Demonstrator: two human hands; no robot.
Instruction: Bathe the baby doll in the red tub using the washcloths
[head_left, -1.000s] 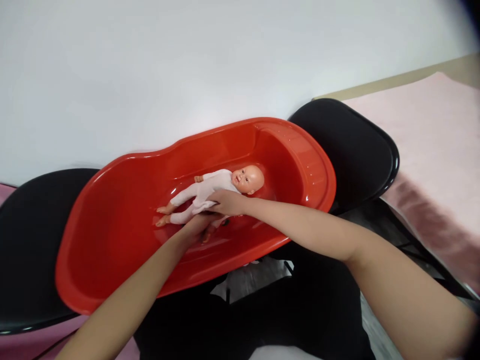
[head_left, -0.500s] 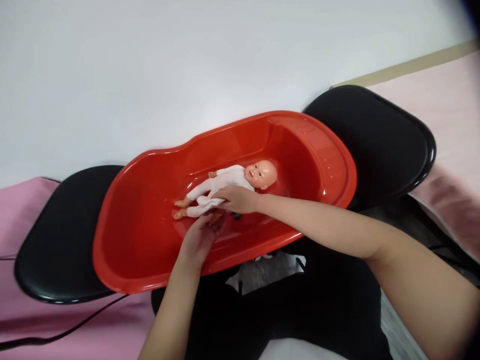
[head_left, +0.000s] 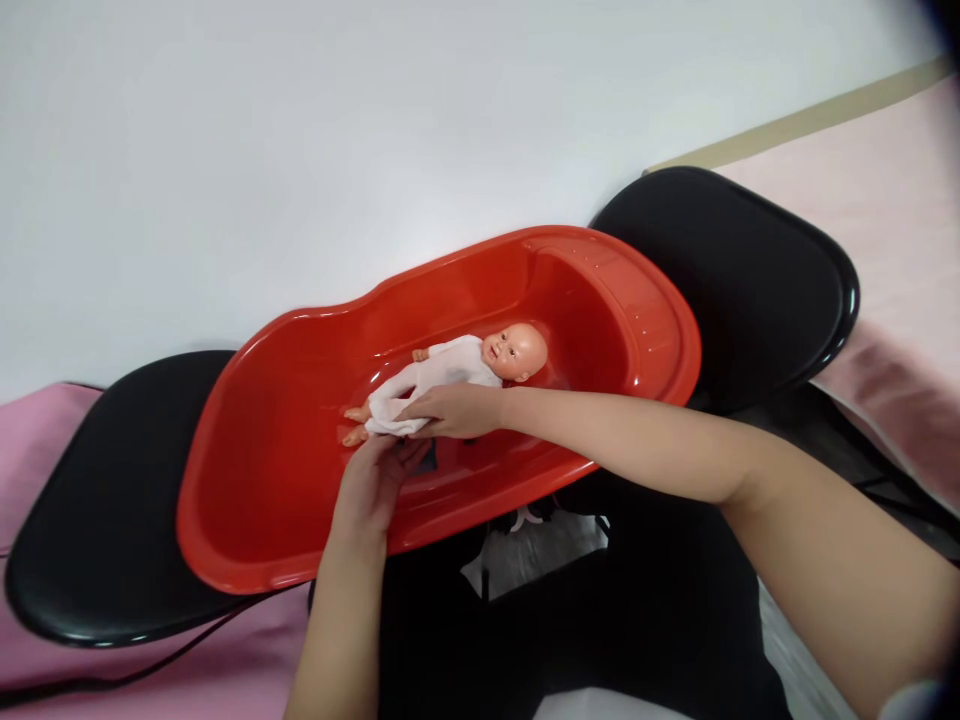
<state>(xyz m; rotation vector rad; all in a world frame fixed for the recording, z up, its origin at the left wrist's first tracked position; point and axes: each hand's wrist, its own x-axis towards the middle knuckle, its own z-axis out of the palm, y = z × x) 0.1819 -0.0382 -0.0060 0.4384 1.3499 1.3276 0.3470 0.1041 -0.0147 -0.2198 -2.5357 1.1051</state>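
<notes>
By wall [head_left: 300,150], tub [head_left: 255,480] on chairs [head_left: 112,510]; right grip [head_left: 459,408] pinching doll clothes [head_left: 439,370], left grip [head_left: 371,482] unclear.

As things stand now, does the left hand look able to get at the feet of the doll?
Probably yes: the left hand is close to the bare feet of the doll, nothing seems to lie between, and the right hand does not cover them.

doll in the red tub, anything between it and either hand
Nothing visible. The right hand is on the white clothing of the doll; the left hand is right at the clothing's near edge.
</notes>
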